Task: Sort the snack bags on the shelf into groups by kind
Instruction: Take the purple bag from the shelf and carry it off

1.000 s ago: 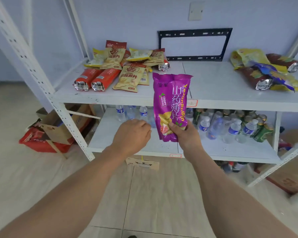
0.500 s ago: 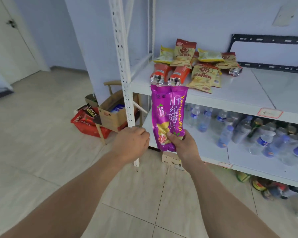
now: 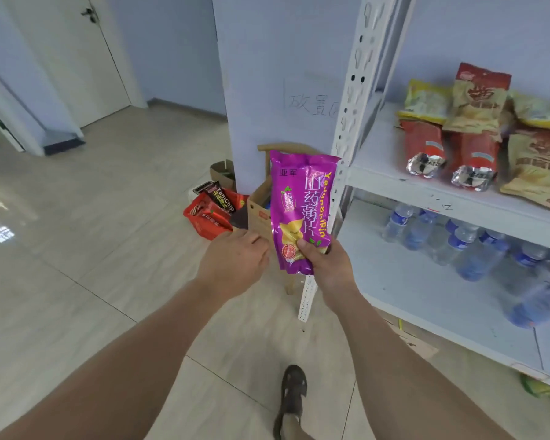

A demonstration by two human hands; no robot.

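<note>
Bare forearms, no sleeves; 1 dark strappy sandal (image 3: pixel 294 396).

Bright, even daylight fills the room. Window glare shines on the floor tiles (image 3: pixel 2 233) at nine o'clock. Motion blur smears the water bottles (image 3: pixel 477 246) at three o'clock; wide-angle distortion bends the shelf post (image 3: pixel 350 100).

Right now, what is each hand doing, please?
Left hand: fingers curled closed, holding nothing visible.
Right hand: closed on the purple snack bag, held upright by its lower end.
</note>
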